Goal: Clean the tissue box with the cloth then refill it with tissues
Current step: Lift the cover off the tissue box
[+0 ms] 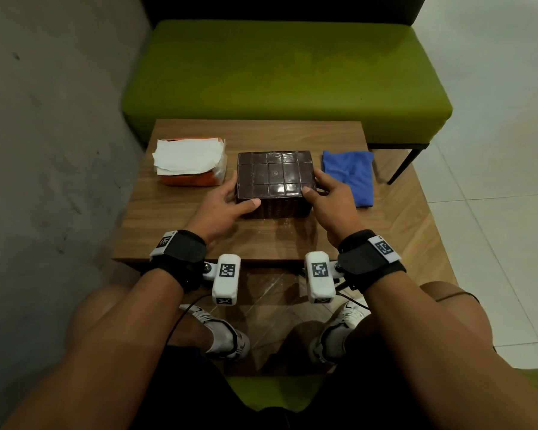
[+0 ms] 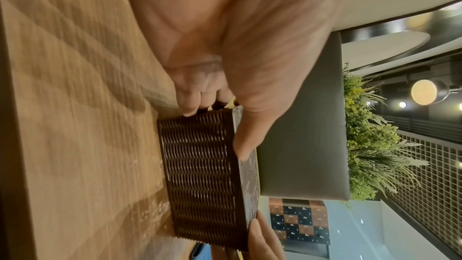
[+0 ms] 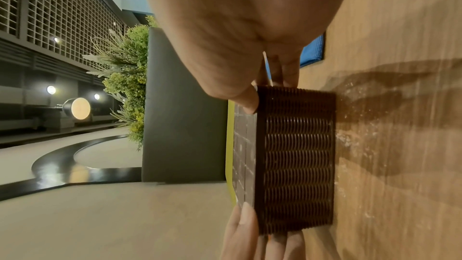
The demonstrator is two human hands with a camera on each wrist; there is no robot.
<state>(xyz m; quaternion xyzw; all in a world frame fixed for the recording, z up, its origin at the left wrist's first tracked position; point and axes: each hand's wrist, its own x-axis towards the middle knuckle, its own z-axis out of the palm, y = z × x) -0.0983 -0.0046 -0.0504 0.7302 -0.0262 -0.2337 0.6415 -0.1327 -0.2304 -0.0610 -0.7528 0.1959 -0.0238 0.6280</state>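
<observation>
A dark brown tissue box [image 1: 275, 178] with woven sides and a gridded flat top stands mid-table. My left hand [image 1: 230, 200] grips its left end, thumb on the top near corner and fingers down the side. My right hand [image 1: 325, 193] grips the right end the same way. The left wrist view shows the box's [image 2: 200, 175] woven front and my left thumb [image 2: 246, 141] on the top edge. In the right wrist view the box [image 3: 297, 155] is held under my right thumb [image 3: 246, 100]. A folded blue cloth [image 1: 351, 175] lies right of the box. An orange pack of white tissues [image 1: 188, 161] lies left.
The small wooden table [image 1: 199, 231] stands before a green bench [image 1: 286, 79]. A grey wall runs along the left and white floor tiles lie to the right. White specks dust the table [image 3: 362, 145] in front of the box.
</observation>
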